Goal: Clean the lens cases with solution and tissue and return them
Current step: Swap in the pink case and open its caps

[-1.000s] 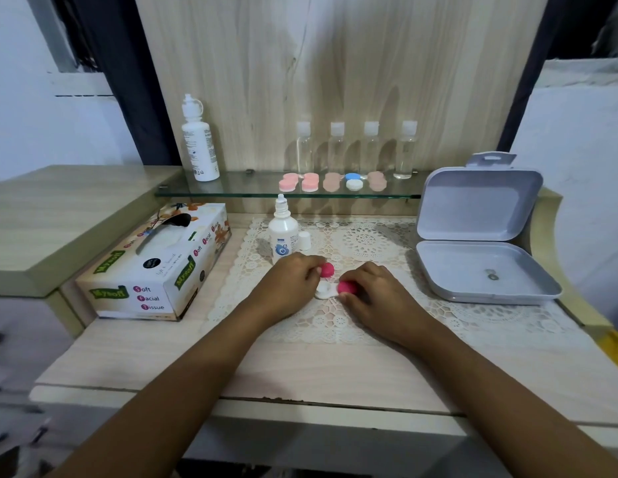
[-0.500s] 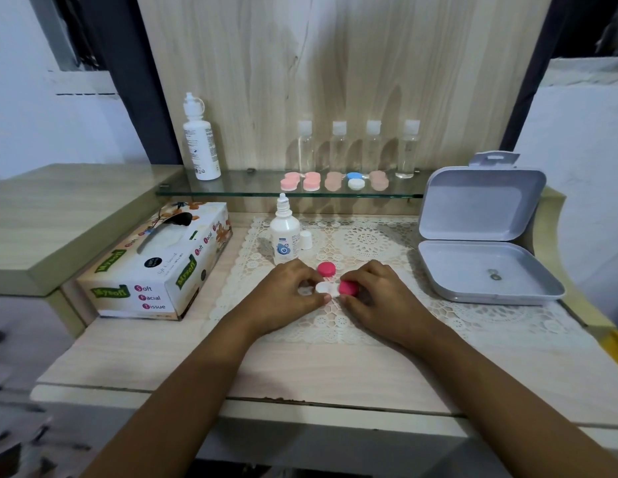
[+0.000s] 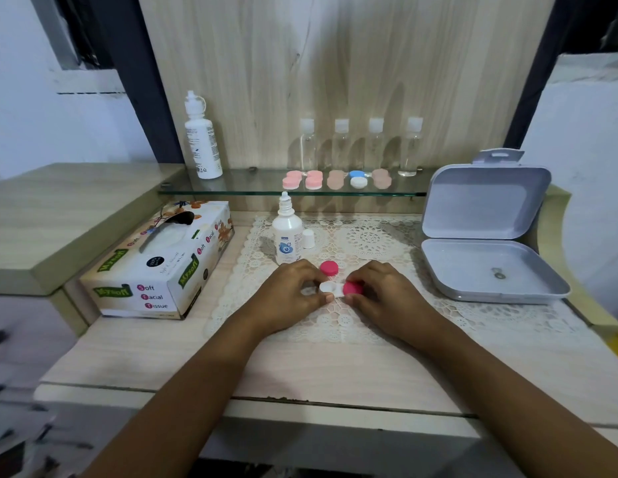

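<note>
Opening the lens case (image 3: 330,288) seems in hand: the left hand (image 3: 287,294) pinches its white base, the right hand (image 3: 387,298) grasps the fitted cap (image 3: 353,288), the loose cap (image 3: 329,268) lies just beyond the fingers; next, a twist.

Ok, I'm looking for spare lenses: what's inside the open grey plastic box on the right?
One small dark round item lies on the floor of the open grey plastic box, too small to identify. Nothing else shows there, and nothing covers the floor.
</note>
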{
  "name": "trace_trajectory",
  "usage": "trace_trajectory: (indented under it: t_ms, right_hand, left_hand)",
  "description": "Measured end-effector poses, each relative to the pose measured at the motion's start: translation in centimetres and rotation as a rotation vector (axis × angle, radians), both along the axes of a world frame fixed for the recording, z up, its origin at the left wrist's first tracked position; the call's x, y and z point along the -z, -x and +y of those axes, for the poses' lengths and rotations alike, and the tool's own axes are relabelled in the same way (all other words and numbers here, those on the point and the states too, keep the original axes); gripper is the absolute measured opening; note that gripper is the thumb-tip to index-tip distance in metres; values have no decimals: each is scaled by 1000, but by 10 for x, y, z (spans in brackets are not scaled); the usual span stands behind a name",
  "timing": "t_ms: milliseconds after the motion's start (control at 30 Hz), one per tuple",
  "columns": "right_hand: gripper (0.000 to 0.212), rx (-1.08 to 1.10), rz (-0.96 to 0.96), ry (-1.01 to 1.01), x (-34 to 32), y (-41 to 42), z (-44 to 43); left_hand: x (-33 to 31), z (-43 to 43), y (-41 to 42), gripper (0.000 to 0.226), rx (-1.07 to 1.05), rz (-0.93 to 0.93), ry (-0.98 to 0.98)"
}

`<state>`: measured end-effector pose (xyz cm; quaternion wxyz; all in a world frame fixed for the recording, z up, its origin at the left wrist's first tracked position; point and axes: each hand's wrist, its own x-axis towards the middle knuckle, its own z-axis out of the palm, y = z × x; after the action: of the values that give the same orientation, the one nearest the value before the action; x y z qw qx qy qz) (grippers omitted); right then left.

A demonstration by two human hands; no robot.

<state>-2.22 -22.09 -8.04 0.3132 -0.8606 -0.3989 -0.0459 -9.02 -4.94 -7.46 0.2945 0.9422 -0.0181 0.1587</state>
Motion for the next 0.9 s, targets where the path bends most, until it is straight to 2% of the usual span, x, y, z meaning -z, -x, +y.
trace_trajectory:
  t_ms: [200,400,533,633,800,900]
  right_hand:
    - [43,-42,46,49,-3,4,-1]
    - [43,50,18,-18,-2,1,2]
    - [34,-19,35,1,-6,1,0]
    - [38,-74,84,-24,-9,2,-5]
    - [46,22,49,-30,-5,-1,-2]
    - [38,1,56,-34,-6,-1,-2]
  left_hand:
    - [0,0,0,27,-2,-4,2]
    - [0,0,0,25,-5,-9,1]
    - [1,0,-1,26,-15,-5,-7]
    - [1,0,-1,27,-13,-5,-9]
    - [0,-1,-2,27,-12,0,-7]
    - [2,0,-1,27,-16,2,-9]
